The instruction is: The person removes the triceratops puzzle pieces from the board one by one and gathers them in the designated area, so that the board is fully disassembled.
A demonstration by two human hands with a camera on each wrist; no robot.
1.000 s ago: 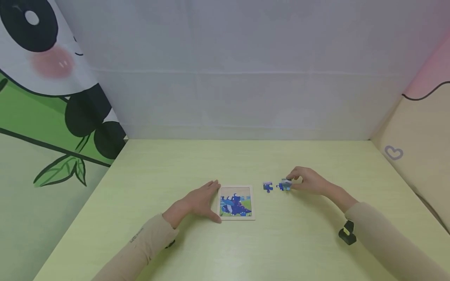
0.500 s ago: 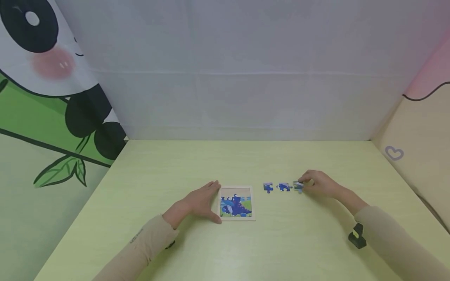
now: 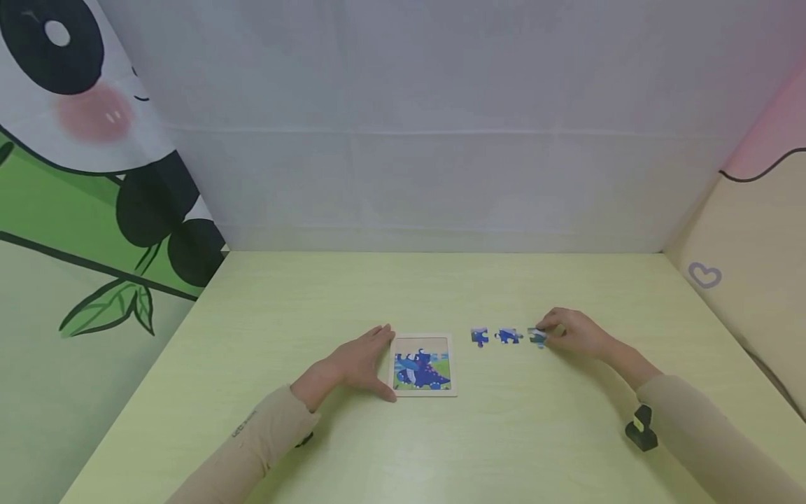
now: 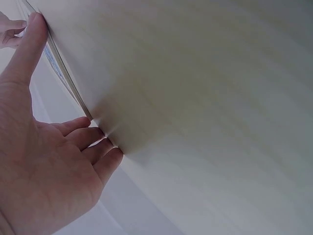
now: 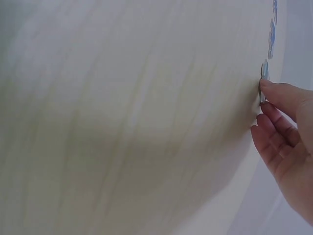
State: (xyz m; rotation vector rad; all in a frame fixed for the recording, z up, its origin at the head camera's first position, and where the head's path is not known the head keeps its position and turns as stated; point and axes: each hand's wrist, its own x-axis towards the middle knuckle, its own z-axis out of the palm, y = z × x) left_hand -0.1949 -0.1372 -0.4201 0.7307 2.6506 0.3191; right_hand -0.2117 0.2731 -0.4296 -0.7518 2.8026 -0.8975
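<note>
A square jigsaw puzzle (image 3: pixel 422 371) with a pale frame (image 3: pixel 423 393) lies on the table in the head view. Its picture is a blue dinosaur, and a bare strip shows along the top. My left hand (image 3: pixel 355 360) rests at the frame's left side, thumb by the lower corner and fingers by the upper one. My right hand (image 3: pixel 579 334) pinches a puzzle piece (image 3: pixel 536 336) at its right edge, on or just above the table. In the right wrist view, thumb and forefinger hold this piece (image 5: pixel 264 73) by its end.
Two loose puzzle pieces lie in a row between the frame and my right hand: a left piece (image 3: pixel 480 337) and a middle piece (image 3: pixel 507 336). The pale table (image 3: pixel 441 294) meets a grey-white backdrop (image 3: pixel 441 175) behind. Printed panels stand at both sides.
My right hand has moved right with its puzzle piece, drawing it apart from the middle piece, then shifted slightly nearer to me. The left hand and the frame have stayed in place.
</note>
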